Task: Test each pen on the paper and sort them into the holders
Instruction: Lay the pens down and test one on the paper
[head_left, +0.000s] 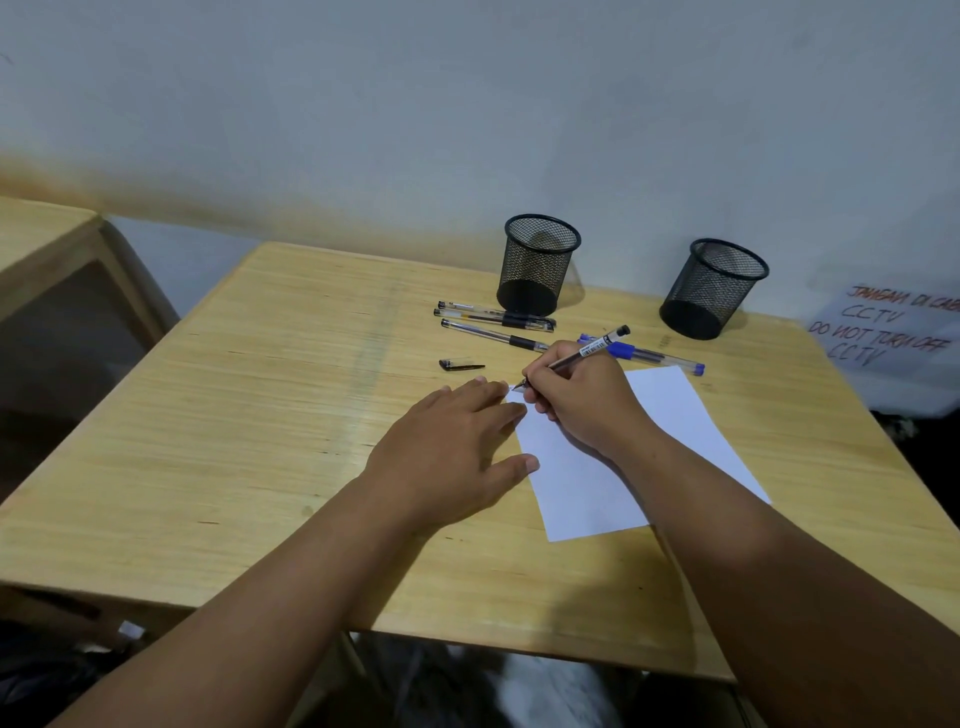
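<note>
Gripping a black pen in a closed writing hold, the right hand rests on the white paper with the pen's tip touching the sheet's far-left corner. A barcode label wraps the pen's barrel near its upper end; its print is too small to read. The left hand lies flat and open, holding nothing, fingers spread across the paper's left edge.

A handwritten sign on the wall at the right reads "JANGAN DI CAB…", cut off by the frame, then "CCTV", "DO NOT TURN OFF", "CCTV".

A loose black cap lies on the wooden table just beyond the left hand. Farther back, three black-grip pens lie side by side, touching the foot of the left mesh holder. Blue pens lie beyond the right hand, near the paper's far edge. The right mesh holder stands well apart from the first, close to the wall.

Bare tabletop stretches wide on the left and along the near edge.
</note>
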